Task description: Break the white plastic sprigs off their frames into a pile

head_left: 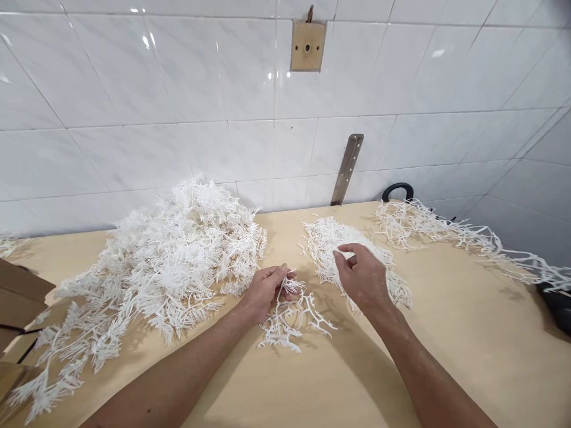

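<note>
Near the middle, my left hand point(267, 289) is closed on a white branching sprig point(292, 286) with fine needle-like tips. Bare white branched stems point(285, 327) spread out below it, close to the tabletop; whether they join the held sprig is unclear. My right hand point(359, 273) is over a flat pile of small white pieces point(328, 238), thumb and index finger curled close together; anything between them is too small to make out. A big fluffy heap of white sprigs point(178, 249) lies to the left of my left hand.
Bare white stems point(446, 229) trail along the table point(473, 345) at the right, by a black handle point(398, 189). A metal strip point(348, 169) leans on the tiled wall. Cardboard point(24, 291) stands far left; a black object point(555, 306) lies far right.
</note>
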A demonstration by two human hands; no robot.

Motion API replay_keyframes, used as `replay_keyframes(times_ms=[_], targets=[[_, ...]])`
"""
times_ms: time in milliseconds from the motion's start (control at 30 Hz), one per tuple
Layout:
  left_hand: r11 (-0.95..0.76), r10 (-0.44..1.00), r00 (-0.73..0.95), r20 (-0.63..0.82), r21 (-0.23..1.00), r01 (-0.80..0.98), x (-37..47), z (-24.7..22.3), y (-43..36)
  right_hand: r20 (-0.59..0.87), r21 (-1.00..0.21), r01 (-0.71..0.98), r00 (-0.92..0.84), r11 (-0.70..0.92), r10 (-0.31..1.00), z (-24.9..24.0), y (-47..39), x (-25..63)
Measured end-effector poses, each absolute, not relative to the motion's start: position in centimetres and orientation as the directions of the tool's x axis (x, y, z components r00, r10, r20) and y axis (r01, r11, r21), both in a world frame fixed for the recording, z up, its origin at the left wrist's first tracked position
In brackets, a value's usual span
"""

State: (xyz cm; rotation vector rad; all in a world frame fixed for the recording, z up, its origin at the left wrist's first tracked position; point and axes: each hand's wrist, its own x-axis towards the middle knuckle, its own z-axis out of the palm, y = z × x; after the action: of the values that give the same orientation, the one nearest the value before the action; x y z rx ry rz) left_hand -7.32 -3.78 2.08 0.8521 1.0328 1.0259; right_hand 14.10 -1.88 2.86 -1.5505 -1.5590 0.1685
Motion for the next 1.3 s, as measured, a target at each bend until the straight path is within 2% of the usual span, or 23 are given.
replay_keyframes(times_ms=[67, 133, 267, 367, 600, 800, 1000, 1133, 1300], targets=[[0.316, 0.946, 0.177, -0.272, 0.894, -0.318, -7.4, 1.8, -3.5, 0.337, -0.731, 0.643, 0.049, 0.229, 0.940, 3.0, -2.5, 12.9], [0.314, 0.947, 0.183, -0.265, 0.886, -0.341, -7.4, 1.5, -3.3, 0.239, -0.772, 0.576, -0.128, 0.268, 0.963, 3.1, -3.2, 11.7], [0.284, 0.955, 0.177, -0.238, 0.905, -0.318, -7.4, 1.4, -3.1, 0.225, -0.806, 0.489, -0.269, 0.334, 0.937, 3.4, -4.2, 10.3], [0.260, 0.962, 0.155, -0.225, 0.928, -0.266, -7.2, 1.7, -3.4, 0.203, -0.838, 0.454, -0.257, 0.304, 0.945, 3.4, -4.4, 10.1], [0.166, 0.982, 0.112, -0.154, 0.981, -0.103, -6.7, 2.1, -4.1, 0.056, -0.924, 0.348, -0.291, 0.160, 0.955, 3.6, -4.6, 10.2], [0.101, 0.992, 0.075, -0.099, 0.995, -0.016, -6.8, 1.4, -4.1, -0.055, -0.925, 0.374, -0.318, 0.072, 0.946, 3.8, -4.6, 10.4], [0.086, 0.993, 0.075, -0.087, 0.996, 0.024, -6.8, 1.9, -4.3, -0.056, -0.909, 0.411, -0.294, 0.073, 0.954, 3.4, -4.2, 10.5], [0.090, 0.985, 0.144, -0.097, 0.994, 0.055, -7.0, 2.4, -4.5, -0.020, -0.905, 0.411, -0.297, 0.109, 0.955, 3.3, -3.9, 11.1], [-0.005, 0.966, 0.258, -0.013, 0.998, 0.067, -7.5, 2.1, -4.4, 0.021, -0.911, 0.383, -0.326, 0.152, 0.945, 3.6, -3.8, 11.9]])
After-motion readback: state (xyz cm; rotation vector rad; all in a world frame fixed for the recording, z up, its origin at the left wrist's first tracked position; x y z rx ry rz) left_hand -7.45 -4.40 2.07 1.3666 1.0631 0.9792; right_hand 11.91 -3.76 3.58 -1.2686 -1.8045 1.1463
